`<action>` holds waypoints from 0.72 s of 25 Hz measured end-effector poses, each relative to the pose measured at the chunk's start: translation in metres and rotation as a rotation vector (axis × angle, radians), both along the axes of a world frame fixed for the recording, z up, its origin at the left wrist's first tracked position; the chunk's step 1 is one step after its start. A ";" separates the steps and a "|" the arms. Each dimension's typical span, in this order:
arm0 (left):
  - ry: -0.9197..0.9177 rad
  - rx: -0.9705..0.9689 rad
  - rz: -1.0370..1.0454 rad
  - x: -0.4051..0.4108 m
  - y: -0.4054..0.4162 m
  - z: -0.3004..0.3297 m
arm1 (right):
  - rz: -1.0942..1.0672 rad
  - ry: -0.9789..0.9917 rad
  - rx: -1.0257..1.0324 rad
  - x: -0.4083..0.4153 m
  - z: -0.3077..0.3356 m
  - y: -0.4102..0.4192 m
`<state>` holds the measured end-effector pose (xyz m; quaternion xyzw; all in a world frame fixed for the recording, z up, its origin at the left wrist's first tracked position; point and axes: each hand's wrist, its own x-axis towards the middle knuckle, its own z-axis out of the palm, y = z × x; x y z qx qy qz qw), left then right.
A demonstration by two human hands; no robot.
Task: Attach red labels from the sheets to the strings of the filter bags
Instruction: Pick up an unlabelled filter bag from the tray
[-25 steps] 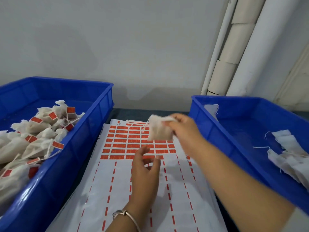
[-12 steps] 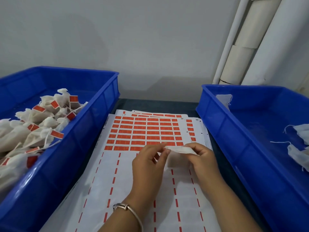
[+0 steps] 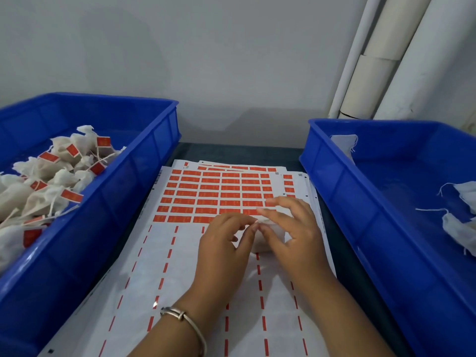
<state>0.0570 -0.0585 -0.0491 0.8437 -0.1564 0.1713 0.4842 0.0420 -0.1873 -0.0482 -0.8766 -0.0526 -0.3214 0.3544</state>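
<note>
- The desk [image 3: 231, 150] is dark and carries two blue bins with label sheets between them.
- The left bin [image 3: 134, 176] stands along the desk's left edge and holds a heap of labelled filter bags [image 3: 51, 176], each with a red tag on its string.
- The right bin [image 3: 360, 215] stands along the right edge; a few unlabelled bags [image 3: 461, 233] lie against its right side.
- The label sheets [image 3: 180, 253] lie stacked in the middle of the desk; red labels [image 3: 221, 194] remain only in the far rows, and the near part is peeled bare.
- The right hand [image 3: 296, 233] rests over a white filter bag [image 3: 265, 243] lying on the sheets, fingers spread and curved, thumb and forefinger pinched at the bag's top edge.
- The left hand [image 3: 221, 248] meets it there, fingertips closed together against the same edge; whether it grips the string is too small to tell.
- A silver bracelet [image 3: 185, 320] circles the left wrist.
</note>
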 end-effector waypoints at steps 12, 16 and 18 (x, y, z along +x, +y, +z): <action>-0.019 0.046 0.097 0.006 0.006 0.005 | 0.018 0.018 0.133 -0.002 0.001 0.003; -0.009 0.038 0.167 0.013 0.015 0.010 | 0.025 0.138 0.179 -0.003 0.001 -0.006; -0.005 0.059 0.172 0.017 0.018 0.011 | 0.036 0.227 0.217 -0.003 0.003 -0.008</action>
